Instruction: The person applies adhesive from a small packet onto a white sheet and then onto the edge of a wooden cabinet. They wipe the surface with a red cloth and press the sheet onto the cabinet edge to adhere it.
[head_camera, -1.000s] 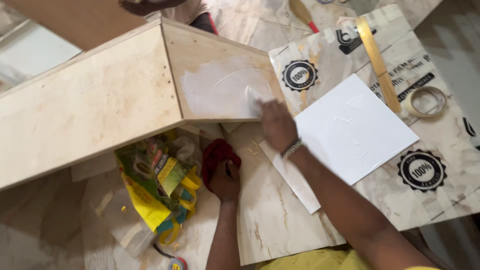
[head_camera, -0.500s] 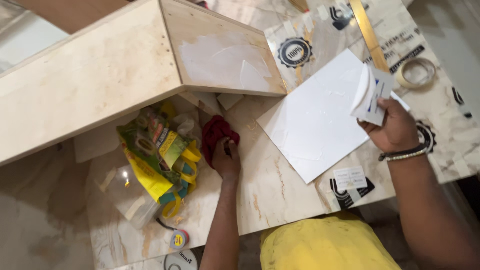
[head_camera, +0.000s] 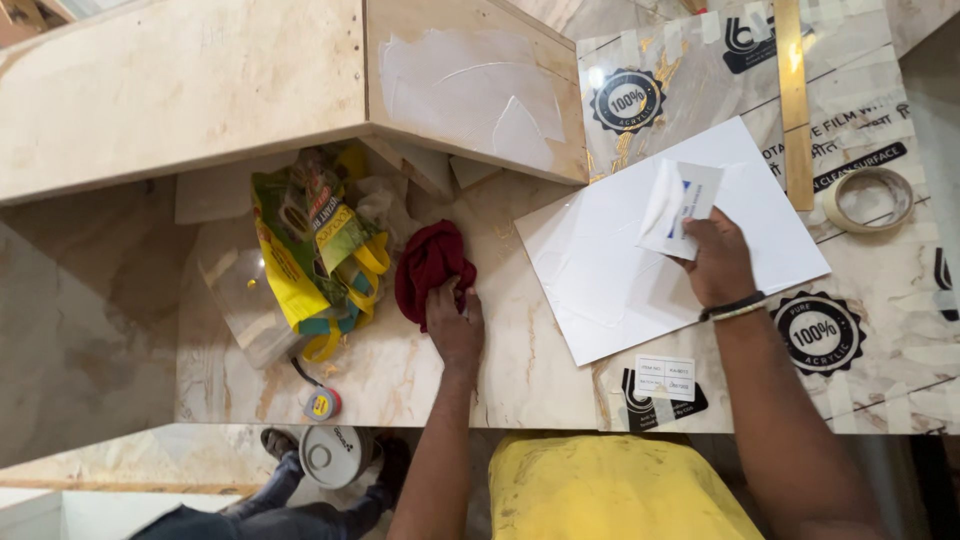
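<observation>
Currently the right hand (head_camera: 718, 262) pinches a small white card or scraper with a blue mark (head_camera: 678, 208) between thumb and fingers, holding it tilted over the white rectangular sheet (head_camera: 620, 270) lying near the bench's right half. Whether the card's edge touches the sheet cannot be told from this angle. Left hand (head_camera: 455, 325) rests fingers-down on a crumpled dark red cloth (head_camera: 430, 265), toward the bench's middle, gripping its lower fold. Judged step: working the sheet surface with the card, cloth kept ready. Next move calls for keeping the card edge flat to the sheet and the sheet steady. A roll of pale tape (head_camera: 868, 198) sits near the right edge.
</observation>
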